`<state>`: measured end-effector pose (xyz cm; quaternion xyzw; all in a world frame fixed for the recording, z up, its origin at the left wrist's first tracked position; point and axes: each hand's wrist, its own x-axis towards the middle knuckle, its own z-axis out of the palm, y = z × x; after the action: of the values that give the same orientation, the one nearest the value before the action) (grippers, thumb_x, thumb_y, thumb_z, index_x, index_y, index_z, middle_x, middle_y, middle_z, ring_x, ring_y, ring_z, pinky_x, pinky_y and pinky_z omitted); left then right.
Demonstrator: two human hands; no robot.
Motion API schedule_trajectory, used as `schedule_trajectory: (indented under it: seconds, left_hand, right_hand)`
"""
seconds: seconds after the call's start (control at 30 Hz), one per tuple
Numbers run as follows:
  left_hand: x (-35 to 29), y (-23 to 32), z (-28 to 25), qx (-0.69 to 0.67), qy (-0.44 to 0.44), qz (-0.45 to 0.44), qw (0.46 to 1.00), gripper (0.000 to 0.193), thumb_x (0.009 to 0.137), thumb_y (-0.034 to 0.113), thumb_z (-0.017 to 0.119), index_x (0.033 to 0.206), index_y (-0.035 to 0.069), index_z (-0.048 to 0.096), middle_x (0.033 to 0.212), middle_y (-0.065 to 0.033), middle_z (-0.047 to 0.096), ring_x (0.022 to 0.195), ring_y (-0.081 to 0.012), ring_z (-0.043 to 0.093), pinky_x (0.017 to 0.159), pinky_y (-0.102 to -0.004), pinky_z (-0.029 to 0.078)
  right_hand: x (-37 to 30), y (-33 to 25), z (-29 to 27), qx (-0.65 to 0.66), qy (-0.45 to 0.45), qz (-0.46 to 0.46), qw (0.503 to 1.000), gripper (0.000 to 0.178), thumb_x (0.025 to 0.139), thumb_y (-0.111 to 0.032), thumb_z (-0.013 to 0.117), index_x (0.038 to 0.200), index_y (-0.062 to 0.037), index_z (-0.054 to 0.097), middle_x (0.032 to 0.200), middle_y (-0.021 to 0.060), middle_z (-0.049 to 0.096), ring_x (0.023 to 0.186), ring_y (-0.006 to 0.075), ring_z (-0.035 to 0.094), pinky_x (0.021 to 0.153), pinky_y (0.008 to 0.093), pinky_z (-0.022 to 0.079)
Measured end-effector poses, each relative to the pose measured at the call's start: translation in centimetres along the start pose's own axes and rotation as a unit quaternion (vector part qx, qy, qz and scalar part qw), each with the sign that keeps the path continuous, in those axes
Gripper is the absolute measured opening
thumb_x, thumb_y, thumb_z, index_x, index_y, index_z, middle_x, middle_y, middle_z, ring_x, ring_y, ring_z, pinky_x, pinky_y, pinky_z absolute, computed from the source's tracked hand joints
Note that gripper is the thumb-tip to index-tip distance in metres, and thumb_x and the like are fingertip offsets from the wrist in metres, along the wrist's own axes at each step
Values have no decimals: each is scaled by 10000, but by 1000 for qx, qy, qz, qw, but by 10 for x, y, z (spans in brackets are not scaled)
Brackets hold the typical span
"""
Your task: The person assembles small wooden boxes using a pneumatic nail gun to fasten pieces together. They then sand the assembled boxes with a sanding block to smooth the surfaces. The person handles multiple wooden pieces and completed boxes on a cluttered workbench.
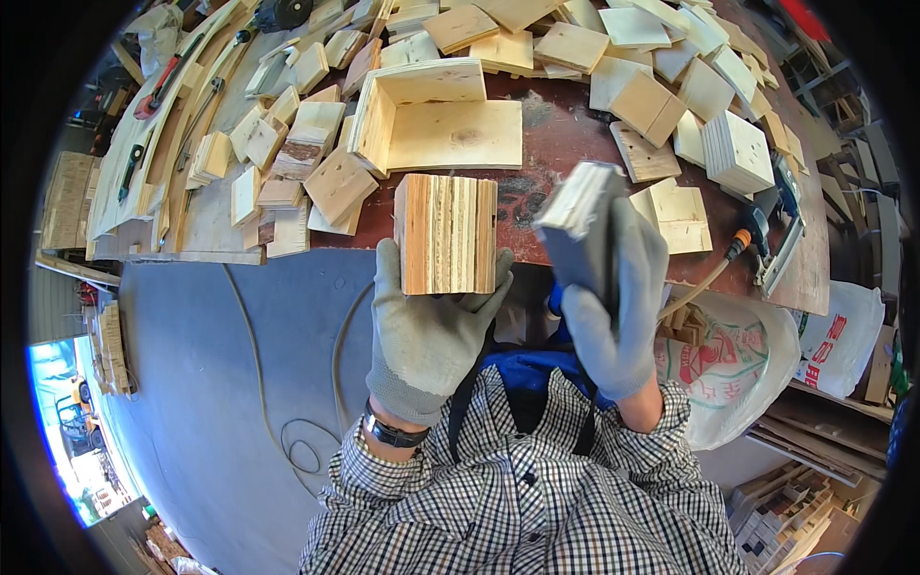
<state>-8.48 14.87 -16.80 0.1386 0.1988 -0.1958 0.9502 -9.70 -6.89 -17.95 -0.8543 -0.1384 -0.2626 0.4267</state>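
Both of my hands wear grey-white work gloves. My left hand (422,340) is closed around the lower part of a stack of small wooden boards (448,235), whose layered edges face up. To its right, my right hand (623,302) grips a dark grey block (581,235) with a pale, rough edge. The block is tilted and a little blurred, and I cannot tell its exact kind. It stays apart from the stack. Just beyond the stack, an open wooden box piece (450,134) lies on the red-brown workbench (551,144).
Many loose wood pieces (565,46) pile up across the bench's far side. A blue air tool (781,206) with a hose rests at the right edge. Long wood strips (182,105) and hand tools lie at left. A white plastic bag (738,374) hangs below right.
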Motion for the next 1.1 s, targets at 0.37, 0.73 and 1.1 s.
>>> schedule_trajectory:
  seconds: [0.37, 0.73, 1.1]
  left_hand:
    - [-10, -5, -1, 4, 53, 7, 999, 795, 1019, 695, 553, 1570, 130, 459, 1483, -143, 586, 1334, -311, 612, 1106, -517, 537]
    - [-5, 6, -17, 524, 38, 393, 754, 1142, 728, 140, 953, 1636, 27, 270, 1463, -142, 504, 1330, -276, 569, 1108, -428, 502]
    - [-10, -1, -19, 745, -100, 483, 450, 980, 695, 128, 999, 1502, 8, 458, 1489, -206, 547, 1362, -348, 573, 1123, -436, 495]
  right_hand:
    - [-10, -4, 15, -175, -26, -213, 961, 572, 802, -296, 821, 1318, -490, 671, 1397, 106, 573, 1248, 297, 577, 1184, 531, 390]
    - [-13, -16, -34, 246, 61, 246, 936, 846, 906, -296, 695, 1597, 71, 374, 1501, 214, 501, 1354, 308, 525, 1158, 429, 402]
    - [17, -27, -21, 67, -167, -7, 984, 806, 892, -400, 766, 1518, 42, 516, 1475, 299, 530, 1309, 456, 534, 1135, 519, 396]
